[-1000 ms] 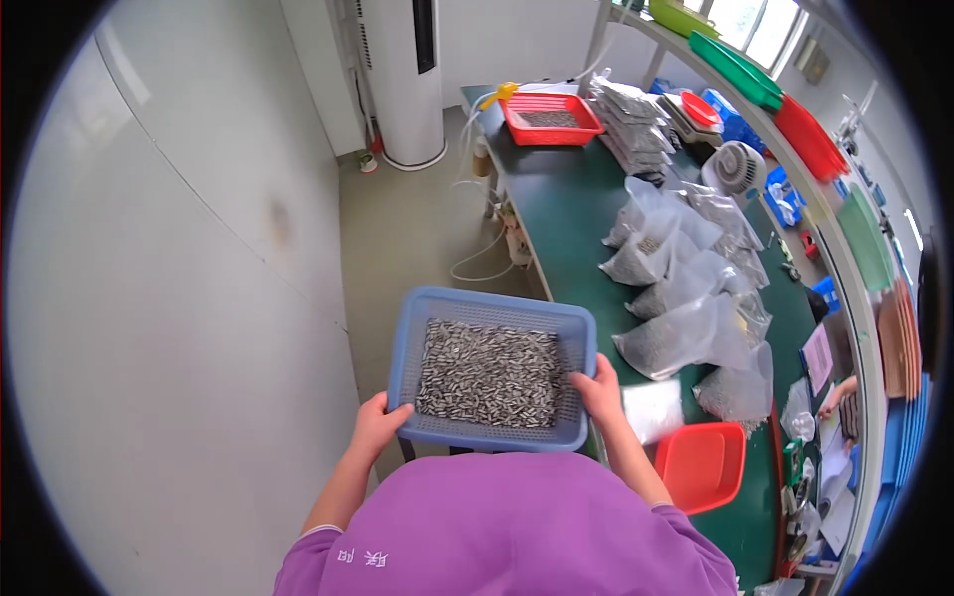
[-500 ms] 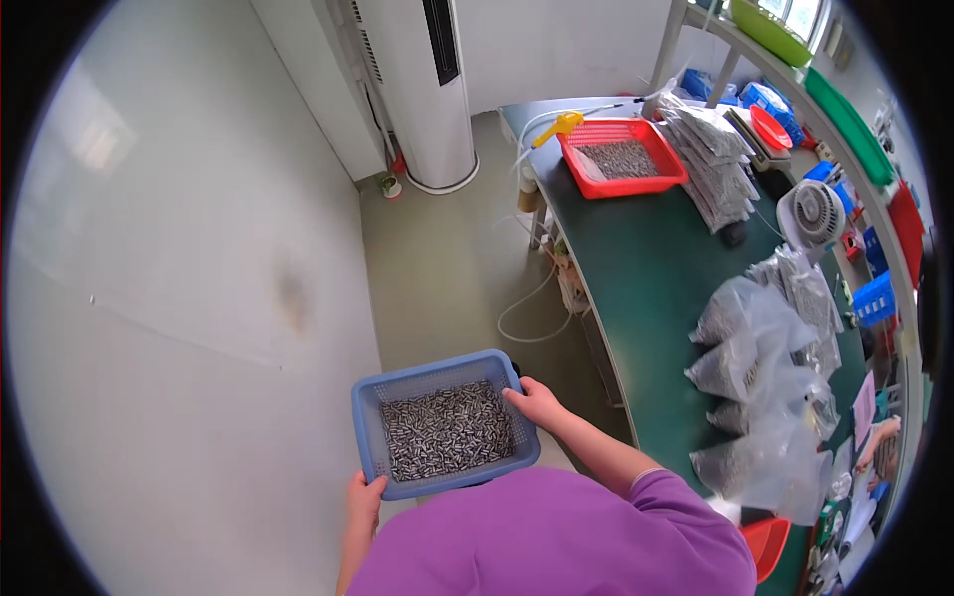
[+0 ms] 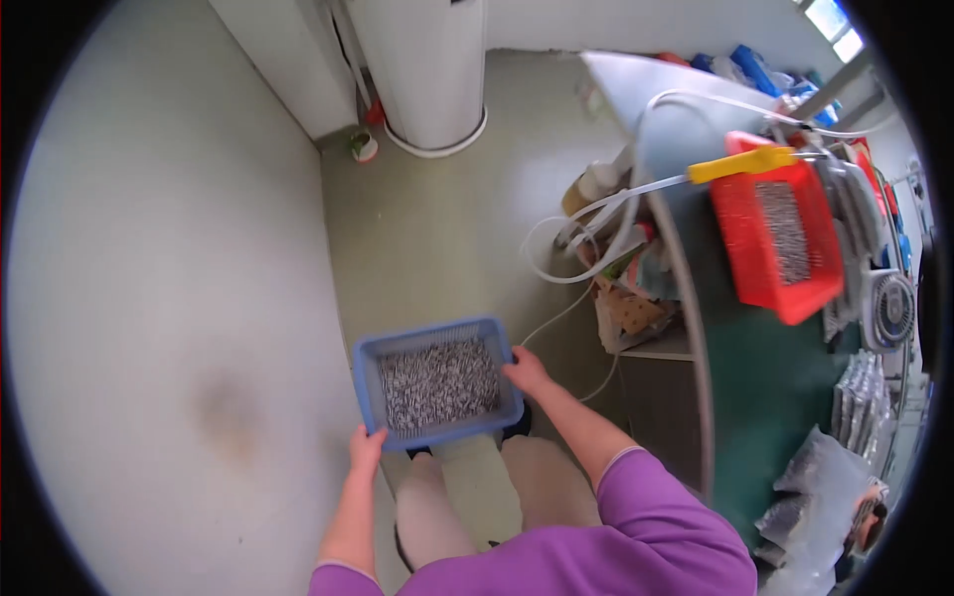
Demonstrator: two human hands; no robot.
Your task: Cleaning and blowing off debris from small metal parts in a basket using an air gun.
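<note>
Between my two hands I carry a blue plastic basket (image 3: 477, 429) with perforated sides. A layer of small, shiny metal cylinders (image 3: 437, 387) covers its bottom. My left hand (image 3: 368, 449) grips the near left corner, thumb over the rim. On the right side, my right hand (image 3: 527, 373) is closed round the rim. The basket hangs level above the floor, in front of my legs.
A white wall (image 3: 179, 298) runs along my left. On my right stands a green-topped workbench (image 3: 765, 397) with a red basket (image 3: 740, 228), a yellow-handled air gun (image 3: 740, 164) and clear bags (image 3: 820, 467). A white hose (image 3: 566, 278) loops beside it. Ahead is a white floor-standing unit (image 3: 427, 79).
I have moved forward with the basket along the aisle; the bench's far end and its red basket are closer. The basket is still in both hands, and my legs now show below it.
</note>
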